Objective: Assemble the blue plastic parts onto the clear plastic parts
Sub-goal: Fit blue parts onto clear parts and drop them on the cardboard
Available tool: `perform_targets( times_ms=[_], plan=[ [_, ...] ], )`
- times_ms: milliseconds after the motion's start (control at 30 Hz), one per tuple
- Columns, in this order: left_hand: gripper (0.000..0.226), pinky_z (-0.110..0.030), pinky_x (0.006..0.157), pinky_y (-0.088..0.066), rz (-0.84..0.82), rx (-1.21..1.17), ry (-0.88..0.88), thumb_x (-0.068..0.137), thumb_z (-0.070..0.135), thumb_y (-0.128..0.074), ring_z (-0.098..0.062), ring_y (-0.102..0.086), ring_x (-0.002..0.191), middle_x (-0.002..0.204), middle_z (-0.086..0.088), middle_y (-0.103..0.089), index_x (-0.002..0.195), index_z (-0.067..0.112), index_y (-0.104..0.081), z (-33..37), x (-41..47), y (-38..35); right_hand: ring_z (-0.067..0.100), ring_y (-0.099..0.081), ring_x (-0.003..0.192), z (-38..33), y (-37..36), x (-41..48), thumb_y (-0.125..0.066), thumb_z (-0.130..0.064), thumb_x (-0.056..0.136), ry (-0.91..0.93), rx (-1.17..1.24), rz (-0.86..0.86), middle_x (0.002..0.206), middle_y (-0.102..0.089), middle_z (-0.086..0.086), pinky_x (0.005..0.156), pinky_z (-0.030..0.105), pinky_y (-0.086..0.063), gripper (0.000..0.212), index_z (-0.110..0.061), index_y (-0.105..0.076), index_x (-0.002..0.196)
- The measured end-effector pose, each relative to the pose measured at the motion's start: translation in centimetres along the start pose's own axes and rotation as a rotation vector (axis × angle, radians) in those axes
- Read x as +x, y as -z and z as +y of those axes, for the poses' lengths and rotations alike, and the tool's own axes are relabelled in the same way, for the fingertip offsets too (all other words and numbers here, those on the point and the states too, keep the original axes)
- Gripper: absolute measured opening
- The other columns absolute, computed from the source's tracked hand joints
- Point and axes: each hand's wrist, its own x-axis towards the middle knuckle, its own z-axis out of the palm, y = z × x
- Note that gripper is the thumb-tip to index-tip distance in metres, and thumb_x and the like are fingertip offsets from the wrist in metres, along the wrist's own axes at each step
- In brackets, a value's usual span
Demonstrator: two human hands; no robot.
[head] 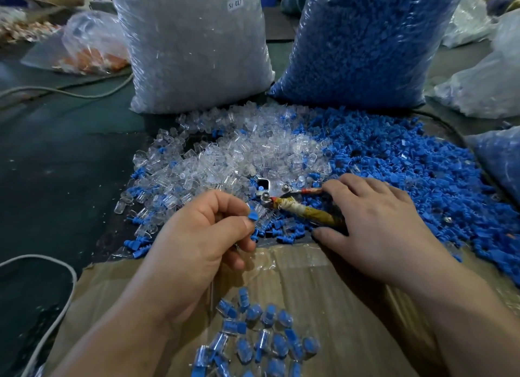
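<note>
At my left fingertips (245, 225), the blue part (252, 216) is pinched by its edge; I judge it could twist or drop among the loose clear parts (253, 151) before seating. It juts from my left hand (202, 236) at two o'clock; at three o'clock my right hand (374, 221) curls round the tool handle (306, 211).
</note>
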Motion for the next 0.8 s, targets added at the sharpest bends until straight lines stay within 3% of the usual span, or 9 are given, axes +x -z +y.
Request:
perform_targets(
  times_ms=[133, 400, 567, 667, 800],
  plan=[
    [0.030, -0.020, 0.046, -0.049, 0.013, 0.031, -0.026, 0.092, 0.003, -0.064, -0.017, -0.059, 0.050, 0.065, -0.009, -0.068, 0.078, 0.028, -0.073, -0.1, 0.1, -0.1, 0.020, -0.038, 0.117, -0.2, 0.2, 0.2, -0.046, -0.073, 0.078, 0.015, -0.011, 0.019, 0.127, -0.046, -0.010, 0.100, 0.044, -0.029, 0.068, -0.040, -0.030, 0.136],
    [0.023, -0.021, 0.049, -0.051, 0.044, 0.083, -0.122, 0.090, 0.009, -0.067, -0.017, -0.062, 0.054, 0.068, -0.008, -0.071, 0.084, 0.030, -0.073, -0.8, 0.5, 0.1, 0.017, -0.033, 0.096, -0.9, 0.6, 0.5, -0.054, -0.055, 0.074, -0.005, 0.022, 0.100, 0.101, -0.039, -0.005, 0.092, 0.040, -0.032, 0.057, -0.032, -0.047, 0.125],
    [0.018, -0.030, 0.050, -0.051, 0.087, -0.040, -0.154, 0.089, 0.010, -0.068, -0.018, -0.060, 0.055, 0.070, -0.006, -0.068, 0.085, 0.027, -0.072, -1.1, 0.5, 0.2, 0.011, -0.038, 0.095, -0.5, 2.1, -0.7, -0.047, -0.043, 0.072, 0.052, 0.229, 0.270, 0.102, -0.044, -0.010, 0.076, 0.022, -0.031, 0.049, -0.028, -0.050, 0.118],
    [0.017, -0.023, 0.046, -0.048, 0.095, -0.095, -0.176, 0.083, 0.010, -0.068, -0.014, -0.060, 0.056, 0.070, -0.002, -0.067, 0.083, 0.027, -0.072, -0.7, 0.5, 0.2, 0.003, -0.044, 0.091, -0.8, 2.6, -1.6, -0.040, -0.048, 0.072, 0.139, 0.311, 0.207, 0.098, -0.046, -0.023, 0.076, 0.016, -0.032, 0.043, -0.040, -0.042, 0.115],
    [0.037, -0.021, 0.042, -0.046, 0.108, -0.003, -0.248, 0.094, -0.002, -0.058, -0.010, -0.059, 0.056, 0.068, 0.003, -0.065, 0.079, 0.030, -0.070, -0.4, 0.6, 0.2, -0.002, -0.043, 0.098, -0.7, 2.3, -2.0, -0.037, -0.055, 0.073, 0.227, 0.290, 0.084, 0.103, -0.047, -0.029, 0.083, 0.018, -0.034, 0.045, -0.048, -0.037, 0.118]
  ],
)
